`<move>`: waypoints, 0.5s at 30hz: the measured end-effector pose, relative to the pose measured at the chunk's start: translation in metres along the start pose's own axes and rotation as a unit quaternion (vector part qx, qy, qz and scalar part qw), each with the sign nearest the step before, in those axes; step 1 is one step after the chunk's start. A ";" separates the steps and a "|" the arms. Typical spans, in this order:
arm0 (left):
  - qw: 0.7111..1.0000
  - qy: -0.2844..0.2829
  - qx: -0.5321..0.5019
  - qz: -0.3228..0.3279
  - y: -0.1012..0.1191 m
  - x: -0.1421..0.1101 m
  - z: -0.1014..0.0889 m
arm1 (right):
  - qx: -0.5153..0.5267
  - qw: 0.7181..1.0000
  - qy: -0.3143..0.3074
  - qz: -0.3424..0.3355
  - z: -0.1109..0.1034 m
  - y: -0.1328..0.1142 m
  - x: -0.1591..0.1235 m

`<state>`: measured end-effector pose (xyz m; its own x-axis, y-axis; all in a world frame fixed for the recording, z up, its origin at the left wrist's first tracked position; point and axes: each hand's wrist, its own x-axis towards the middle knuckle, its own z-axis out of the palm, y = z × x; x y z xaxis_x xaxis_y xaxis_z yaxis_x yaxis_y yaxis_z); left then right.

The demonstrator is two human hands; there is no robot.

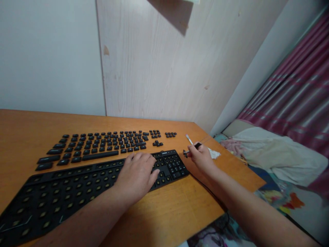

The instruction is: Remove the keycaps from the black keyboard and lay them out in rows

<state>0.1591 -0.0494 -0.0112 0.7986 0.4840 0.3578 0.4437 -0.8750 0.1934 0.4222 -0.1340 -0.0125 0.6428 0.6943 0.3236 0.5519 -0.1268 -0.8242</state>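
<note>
A black keyboard (pixel 100 176) lies at a slant on the wooden desk. Most of its key positions are bare of caps, while the number pad at its right end carries caps. My left hand (pixel 138 171) rests palm down across the keyboard, thumb apart from the fingers. Just right of the keyboard, my right hand (pixel 203 157) is closed on a black-handled keycap puller (pixel 197 145) with thin wires pointing away. Small dark pieces, apparently keycaps (pixel 184 153), show at its fingertips. Behind the keyboard, loose black keycaps (pixel 110 140) lie in keyboard order, with a long space bar (pixel 100 155) in front.
A small brush (pixel 189 139) with a white handle lies beyond my right hand. White tissue (pixel 214 153) sits beside that hand. The keyboard's cable (pixel 205 187) runs off the desk's right edge. A wall (pixel 154 68) stands behind the desk; bedding (pixel 277 147) is at right.
</note>
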 end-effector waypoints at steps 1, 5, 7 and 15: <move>1.000 0.002 0.000 0.000 0.000 0.000 0.001 | -0.013 1.000 0.003 -0.002 -0.002 0.003 0.004; 1.000 0.005 0.002 0.003 -0.002 -0.001 0.003 | -0.083 0.996 0.002 -0.042 -0.010 0.017 0.030; 1.000 0.004 0.003 0.004 -0.003 -0.002 0.003 | -0.098 0.994 0.007 -0.052 -0.011 0.023 0.045; 1.000 0.003 0.000 -0.006 -0.003 -0.001 0.006 | -0.119 0.991 0.026 -0.045 0.002 0.044 0.103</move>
<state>0.1594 -0.0475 -0.0172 0.7901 0.4949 0.3616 0.4540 -0.8689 0.1973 0.5117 -0.0665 -0.0167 0.6082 0.6736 0.4199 0.7145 -0.2342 -0.6593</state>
